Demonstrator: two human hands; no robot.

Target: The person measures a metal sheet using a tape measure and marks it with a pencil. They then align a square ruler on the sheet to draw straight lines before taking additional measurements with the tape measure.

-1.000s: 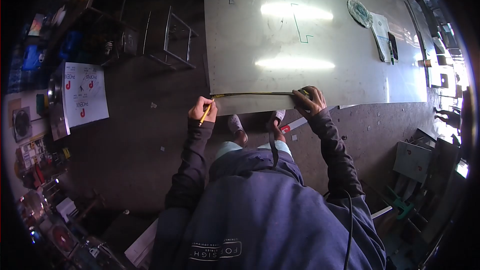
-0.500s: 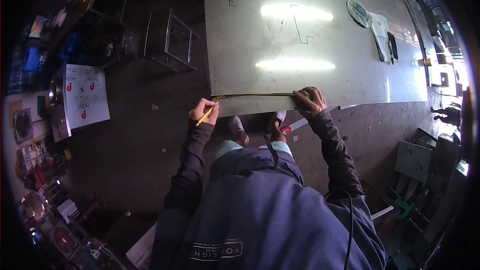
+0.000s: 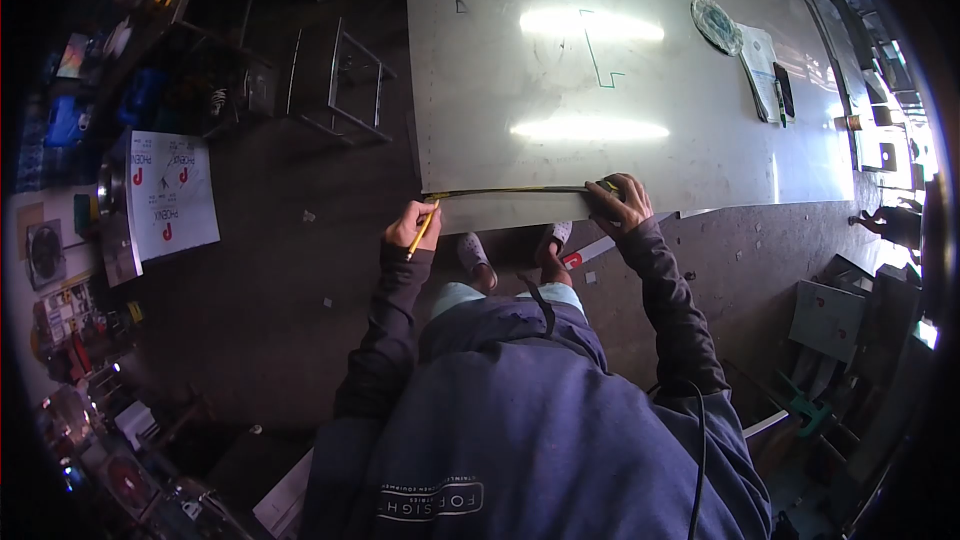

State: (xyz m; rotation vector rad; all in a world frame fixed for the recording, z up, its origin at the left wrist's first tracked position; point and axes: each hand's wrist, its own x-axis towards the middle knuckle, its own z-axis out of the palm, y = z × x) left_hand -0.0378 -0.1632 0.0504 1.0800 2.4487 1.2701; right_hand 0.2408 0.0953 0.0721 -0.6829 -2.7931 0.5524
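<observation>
A large metal sheet (image 3: 700, 160) with a green zigzag line drawn on it lies in front of me. Along its near edge runs the extended blade of a yellow tape measure (image 3: 520, 189). My right hand (image 3: 622, 205) is closed around the tape's case at the right end. Pinched in my left hand (image 3: 410, 227) is a yellow pencil (image 3: 423, 233), its tip at the sheet's near left corner beside the tape's end.
Papers (image 3: 760, 75), a round wrapped item (image 3: 716, 26) and a dark phone (image 3: 784, 90) lie at the sheet's right. A metal frame (image 3: 350, 80) stands left. Another person (image 3: 893, 225) is at the far right.
My left hand has shifted slightly right and down, and the pencil stands steeper. My right hand stays on the tape. The person at the far right has moved a little.
</observation>
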